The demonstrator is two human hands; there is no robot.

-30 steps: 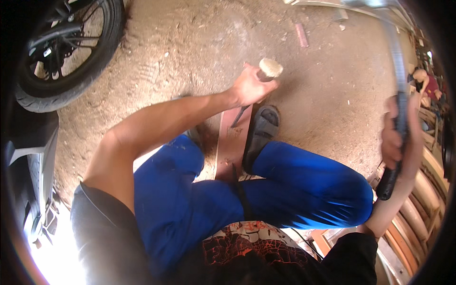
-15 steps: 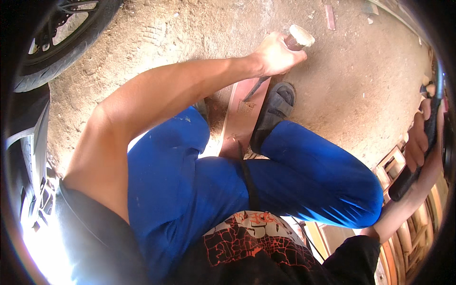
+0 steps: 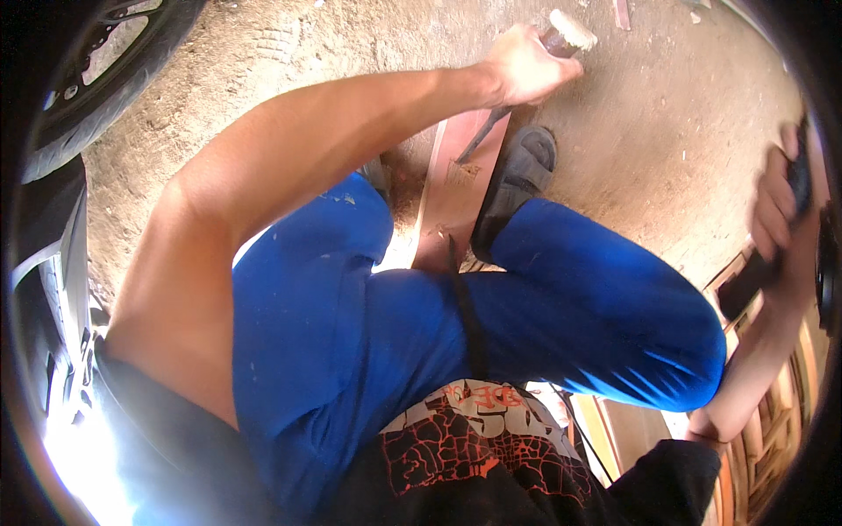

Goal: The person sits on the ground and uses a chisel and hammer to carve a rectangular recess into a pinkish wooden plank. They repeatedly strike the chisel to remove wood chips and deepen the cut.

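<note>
My left hand [image 3: 524, 68] is closed around the handle of a chisel [image 3: 484, 133], whose pale, worn butt sticks up past the thumb. The blade slants down to a rough cut in a reddish wooden board [image 3: 456, 203], which lies between my feet. A second small cut with a dark mark shows nearer to me on the board. Raised at the far right, my right hand [image 3: 772, 206] is wrapped round the black grip of what looks like a hammer [image 3: 745, 285]. It is slightly blurred, and its head cannot be made out.
A grey sandal [image 3: 526, 171] on my right foot stands against the board's right side. At upper left is a motorbike wheel [image 3: 114, 83]. Carved wooden pieces [image 3: 776, 412] stand at the lower right. A small reddish wood scrap [image 3: 622, 13] lies on the dirt floor [image 3: 649, 158].
My right hand and its tool have shifted slightly up. The view has tilted a little, so floor and board sit higher. The chisel still meets the same cut.
</note>
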